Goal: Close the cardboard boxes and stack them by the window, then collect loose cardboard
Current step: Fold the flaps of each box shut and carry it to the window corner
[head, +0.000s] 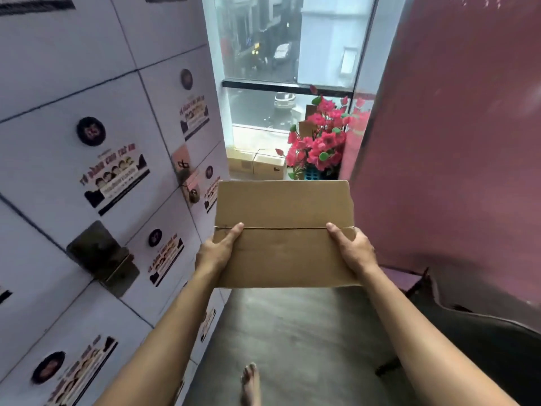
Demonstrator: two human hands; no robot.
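Past the fingers, at the far end of the narrow floor [292,332], stood the window [289,39]. Under it sat more boxes [254,162] on the floor, touching each other. Just beside them, to the right, stood a bunch of pink flowers [322,136] in a blue crate [313,173]. White lockers [73,142] with stickers ran along the left side, and a padlock [193,196] hung on one door near the left fingers. A dark red wall [453,127] stood on the right. One bare foot [250,382] was on the floor below the arms.

Both hands held the closed box [284,232] up in the air, between the person and the window. The left hand [218,250] gripped its left edge, with the thumb lying on top near the seam and the other fingers curled under, out of sight. The right hand [352,249] gripped the right edge the same way. The box's seam ran straight from one thumb to the other.
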